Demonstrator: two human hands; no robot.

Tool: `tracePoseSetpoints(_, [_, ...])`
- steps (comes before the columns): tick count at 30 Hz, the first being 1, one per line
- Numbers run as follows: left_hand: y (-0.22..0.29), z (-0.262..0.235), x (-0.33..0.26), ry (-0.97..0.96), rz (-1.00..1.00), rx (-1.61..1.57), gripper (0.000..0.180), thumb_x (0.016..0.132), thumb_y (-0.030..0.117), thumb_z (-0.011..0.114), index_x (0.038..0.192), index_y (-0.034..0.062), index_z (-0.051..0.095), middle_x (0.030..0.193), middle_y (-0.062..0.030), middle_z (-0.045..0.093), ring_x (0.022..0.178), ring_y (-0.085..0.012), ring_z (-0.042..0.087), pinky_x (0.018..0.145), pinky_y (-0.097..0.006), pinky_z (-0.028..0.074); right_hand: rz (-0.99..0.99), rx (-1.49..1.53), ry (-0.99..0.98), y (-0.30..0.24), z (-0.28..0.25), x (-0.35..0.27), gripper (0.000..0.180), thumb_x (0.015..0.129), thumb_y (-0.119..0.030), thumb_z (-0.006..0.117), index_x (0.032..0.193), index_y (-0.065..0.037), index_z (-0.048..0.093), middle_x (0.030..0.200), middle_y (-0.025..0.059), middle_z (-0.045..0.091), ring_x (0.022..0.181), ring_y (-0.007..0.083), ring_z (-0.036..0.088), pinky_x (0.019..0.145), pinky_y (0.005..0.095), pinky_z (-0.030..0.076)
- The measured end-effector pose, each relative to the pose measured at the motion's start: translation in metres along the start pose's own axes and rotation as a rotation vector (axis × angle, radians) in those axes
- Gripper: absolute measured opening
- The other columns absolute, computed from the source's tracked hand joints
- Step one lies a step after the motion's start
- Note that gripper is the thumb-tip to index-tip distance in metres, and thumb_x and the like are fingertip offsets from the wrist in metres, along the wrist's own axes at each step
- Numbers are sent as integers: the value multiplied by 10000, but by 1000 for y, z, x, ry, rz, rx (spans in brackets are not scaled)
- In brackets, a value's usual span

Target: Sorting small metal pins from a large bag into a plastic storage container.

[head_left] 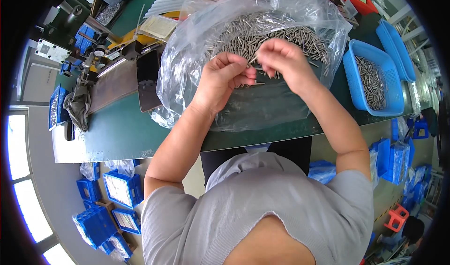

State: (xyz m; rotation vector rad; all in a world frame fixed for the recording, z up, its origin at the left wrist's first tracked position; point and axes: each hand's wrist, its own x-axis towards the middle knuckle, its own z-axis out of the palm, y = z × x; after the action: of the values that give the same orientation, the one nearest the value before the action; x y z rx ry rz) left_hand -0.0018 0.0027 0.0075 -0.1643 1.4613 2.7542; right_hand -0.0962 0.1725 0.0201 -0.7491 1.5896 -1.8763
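A heap of small slender metal pins [243, 35] lies in a large clear plastic bag [183, 54] spread over the green table. Both hands are above the near side of the heap, close together. My left hand [220, 80] is closed, thumb against fingers, on a few of the metal pins; pin ends stick out at its fingertips. Slightly smeared by motion, my right hand [286, 63] pinches what looks like a single metal pin [254, 59] beside the left fingertips. A few loose pins lie under the hands on the plastic.
On the right stands a blue basket [351, 77] of similar pins, with another blue basket [396, 49] behind it. A dark flat tablet-like device [148, 80] lies left of the bag, near a bench fixture [89, 54]. Blue crates [96, 225] are stacked on the floor.
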Motion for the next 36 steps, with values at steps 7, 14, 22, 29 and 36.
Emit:
tracePoseSetpoints(7, [4,-2,-1,129,48,6,97,891,74,521,930,-9,553,824,-148,629,726,-211,626,690,-308,530,316,101,-151,-6,-30,3,158,854,-159,561,946,-32,582,814,23,617,709,111,573,623,262,478])
tracePoseSetpoints(14, [5,-3,0,127,48,-1,103,889,82,524,929,-9,552,825,-150,627,731,-217,625,695,-317,528,-445,-1263,-226,8,10,-15,103,732,-128,652,783,-56,600,746,85,540,688,268,584,595,389,469])
tracePoseSetpoints(22, [3,-4,0,97,43,2,107,889,79,520,941,-10,549,828,-151,628,735,-216,625,694,-313,524,-405,-1149,-203,15,4,-9,75,759,-92,596,772,-35,548,739,130,581,691,315,589,594,397,470])
tracePoseSetpoints(29, [4,-5,-1,94,36,2,106,892,79,516,944,-7,547,830,-148,630,738,-216,627,696,-314,523,-418,-1151,-255,5,9,-10,106,744,-122,635,779,-43,574,763,97,573,710,291,589,618,374,475])
tracePoseSetpoints(36, [6,-5,-1,109,34,3,106,890,76,514,939,-13,545,835,-150,634,746,-218,631,695,-313,524,-555,-1344,-197,18,15,-10,132,745,-128,620,760,-24,540,720,111,574,661,289,604,575,386,489])
